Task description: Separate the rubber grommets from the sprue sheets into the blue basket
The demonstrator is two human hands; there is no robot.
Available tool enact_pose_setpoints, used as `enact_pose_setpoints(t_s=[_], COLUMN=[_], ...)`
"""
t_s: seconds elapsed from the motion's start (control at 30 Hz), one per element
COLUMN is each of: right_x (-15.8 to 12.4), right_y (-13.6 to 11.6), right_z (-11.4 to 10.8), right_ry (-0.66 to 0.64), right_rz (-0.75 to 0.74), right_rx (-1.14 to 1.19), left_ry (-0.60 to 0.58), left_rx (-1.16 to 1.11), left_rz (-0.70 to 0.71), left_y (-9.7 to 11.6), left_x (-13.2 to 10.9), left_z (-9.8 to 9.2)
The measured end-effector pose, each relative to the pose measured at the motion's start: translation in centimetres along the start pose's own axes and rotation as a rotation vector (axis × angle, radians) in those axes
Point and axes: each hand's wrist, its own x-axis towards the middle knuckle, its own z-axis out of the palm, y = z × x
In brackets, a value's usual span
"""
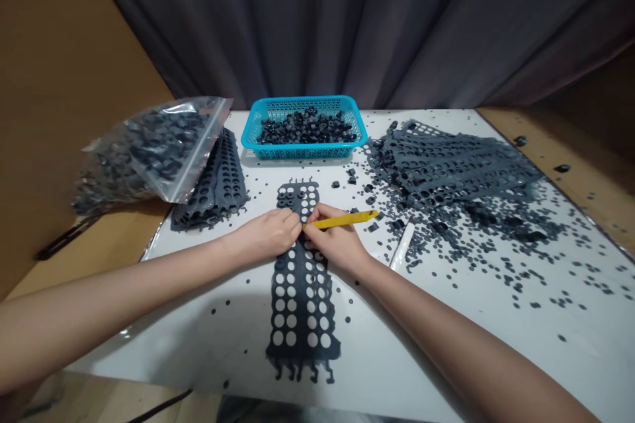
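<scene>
A black rubber sheet (300,301) with rows of round holes lies lengthwise before me, ragged strands at its near end. My right hand (337,238) is closed round a slim yellow tool (347,219), whose tip meets the sheet's upper middle; its exact kind is unclear. Right beside that tip, my left hand (272,232) rests on the sheet with its fingers curled together. What those fingers pinch, if anything, is hidden. Some holes at the far end and under the hands still hold black material; the near holes show the white table (208,344) through them.
Beyond the sheet stands a blue basket (303,151) of small black parts. At left, a filled zip bag (149,152) leans on stacked perforated sheets (231,175). To the right lie more punched sheets (446,162), scattered black discs (496,264) and a white stick (403,246).
</scene>
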Motion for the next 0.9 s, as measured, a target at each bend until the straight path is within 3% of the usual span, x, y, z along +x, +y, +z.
enact_pose_setpoints(t_s=[0.1,0.2,0.37,0.53,0.9], right_x=[0.0,0.0,-0.1,-0.1,0.2], right_y=[0.0,0.0,-0.2,-0.2,0.0], right_z=[0.0,0.0,0.0,-0.1,-0.7], right_ry=[0.002,0.004,-0.01,-0.016,-0.113], right_rz=[0.004,0.017,0.058,0.066,0.101], right_rx=[0.002,0.013,0.055,0.058,0.209], left_ry=[0.02,0.026,0.151,0.175,0.2], left_rx=[-0.018,-0.234,-0.765,-0.996,-1.48], left_rz=[0.009,-0.039,-0.4,-0.666,-0.845], left_y=[-0.3,-0.9,-1.3,-1.2,-1.8], left_x=[-0.1,-0.2,-0.8,-1.1,-1.7], left_z=[0.5,0.7,0.8,0.6,0.6])
